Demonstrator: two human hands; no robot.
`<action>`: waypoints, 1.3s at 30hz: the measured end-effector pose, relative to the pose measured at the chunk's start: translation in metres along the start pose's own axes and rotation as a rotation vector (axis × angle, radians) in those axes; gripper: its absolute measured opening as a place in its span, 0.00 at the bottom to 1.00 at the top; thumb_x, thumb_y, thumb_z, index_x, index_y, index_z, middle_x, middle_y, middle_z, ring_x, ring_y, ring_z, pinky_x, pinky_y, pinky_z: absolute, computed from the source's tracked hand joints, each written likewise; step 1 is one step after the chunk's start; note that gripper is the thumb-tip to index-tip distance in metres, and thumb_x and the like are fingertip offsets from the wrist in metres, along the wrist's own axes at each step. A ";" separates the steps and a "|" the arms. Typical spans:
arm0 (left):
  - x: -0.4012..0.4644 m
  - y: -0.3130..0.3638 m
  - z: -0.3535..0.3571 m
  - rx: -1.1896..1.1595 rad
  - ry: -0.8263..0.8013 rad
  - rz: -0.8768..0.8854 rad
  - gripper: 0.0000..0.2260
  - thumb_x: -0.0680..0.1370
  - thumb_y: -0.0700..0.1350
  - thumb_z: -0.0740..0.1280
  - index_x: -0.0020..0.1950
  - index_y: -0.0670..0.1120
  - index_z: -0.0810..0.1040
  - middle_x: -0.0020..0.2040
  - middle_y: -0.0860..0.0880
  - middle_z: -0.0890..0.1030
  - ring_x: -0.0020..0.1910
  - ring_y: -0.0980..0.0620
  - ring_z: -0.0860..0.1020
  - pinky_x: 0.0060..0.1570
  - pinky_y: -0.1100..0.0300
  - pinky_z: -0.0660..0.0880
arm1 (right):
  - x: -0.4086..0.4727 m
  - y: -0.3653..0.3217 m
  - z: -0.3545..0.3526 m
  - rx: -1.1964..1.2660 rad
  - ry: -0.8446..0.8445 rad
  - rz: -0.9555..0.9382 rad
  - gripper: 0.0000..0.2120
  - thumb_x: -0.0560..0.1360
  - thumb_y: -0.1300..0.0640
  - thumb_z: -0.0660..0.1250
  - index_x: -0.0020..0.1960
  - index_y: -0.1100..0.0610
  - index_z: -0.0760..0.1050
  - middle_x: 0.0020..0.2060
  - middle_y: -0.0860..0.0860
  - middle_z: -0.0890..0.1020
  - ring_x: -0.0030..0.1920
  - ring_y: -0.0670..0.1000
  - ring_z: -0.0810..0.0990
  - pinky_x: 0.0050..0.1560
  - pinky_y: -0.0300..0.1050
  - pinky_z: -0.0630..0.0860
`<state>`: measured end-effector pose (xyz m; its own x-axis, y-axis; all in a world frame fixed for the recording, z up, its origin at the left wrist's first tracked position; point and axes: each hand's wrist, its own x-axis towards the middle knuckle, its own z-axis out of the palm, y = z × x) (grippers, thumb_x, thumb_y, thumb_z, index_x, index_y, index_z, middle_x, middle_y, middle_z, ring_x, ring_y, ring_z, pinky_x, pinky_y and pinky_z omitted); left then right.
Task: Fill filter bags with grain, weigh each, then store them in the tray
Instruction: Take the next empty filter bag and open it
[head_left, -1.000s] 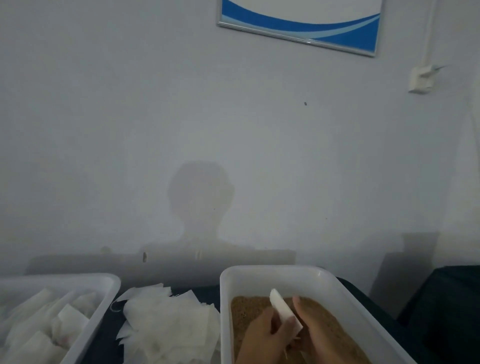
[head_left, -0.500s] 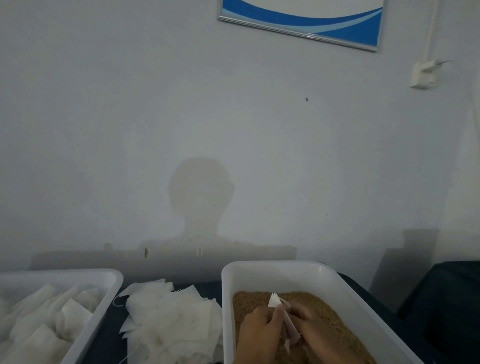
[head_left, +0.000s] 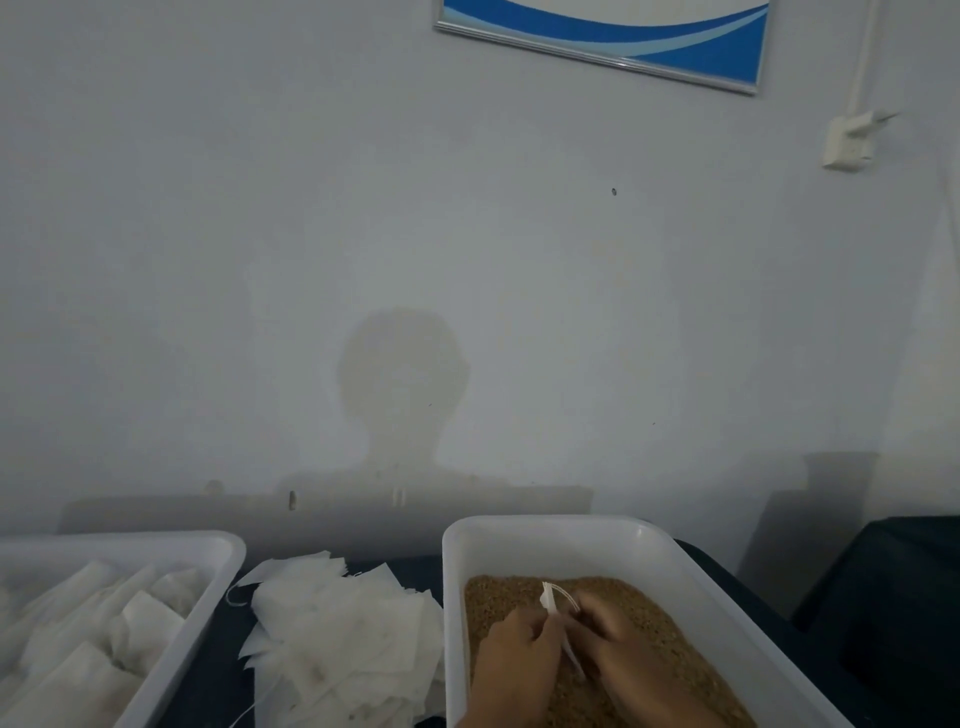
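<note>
I see my left hand (head_left: 519, 657) and right hand (head_left: 621, 649) both pinching one white filter bag (head_left: 551, 605) between them, low over the brown grain (head_left: 670, 639) in the white tub (head_left: 550, 540).

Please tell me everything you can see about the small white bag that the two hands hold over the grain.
The filter bag is small, white and thin, like paper or fabric, with a fine string looping from its top. It stands roughly upright between the left hand and right hand, both pinching it, low over the brown grain. Its lower part is hidden.
</note>
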<state>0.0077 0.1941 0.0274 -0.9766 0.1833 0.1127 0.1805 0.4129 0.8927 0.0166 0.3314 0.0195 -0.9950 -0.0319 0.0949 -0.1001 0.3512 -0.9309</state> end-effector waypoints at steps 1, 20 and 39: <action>0.000 0.000 0.001 -0.008 0.002 -0.006 0.13 0.79 0.51 0.57 0.49 0.52 0.81 0.50 0.51 0.82 0.51 0.53 0.79 0.55 0.59 0.73 | -0.001 -0.002 0.000 0.028 -0.010 -0.008 0.10 0.76 0.48 0.65 0.40 0.53 0.75 0.31 0.53 0.73 0.30 0.48 0.71 0.33 0.43 0.65; 0.000 0.000 -0.001 0.180 -0.122 0.156 0.14 0.68 0.55 0.74 0.31 0.53 0.71 0.36 0.54 0.75 0.35 0.59 0.73 0.36 0.65 0.67 | -0.013 -0.019 -0.002 0.012 -0.049 -0.045 0.10 0.77 0.64 0.62 0.39 0.55 0.74 0.30 0.45 0.76 0.30 0.40 0.75 0.29 0.34 0.70; -0.004 0.001 -0.008 -0.293 0.073 0.087 0.16 0.76 0.40 0.68 0.31 0.45 0.67 0.29 0.49 0.70 0.28 0.58 0.69 0.29 0.66 0.67 | -0.017 -0.030 -0.012 0.082 -0.116 0.075 0.09 0.80 0.61 0.58 0.45 0.62 0.74 0.31 0.51 0.74 0.29 0.45 0.73 0.32 0.37 0.70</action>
<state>0.0105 0.1868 0.0308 -0.9668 0.1379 0.2153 0.2323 0.1220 0.9650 0.0366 0.3323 0.0503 -0.9929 -0.1182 -0.0125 -0.0212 0.2795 -0.9599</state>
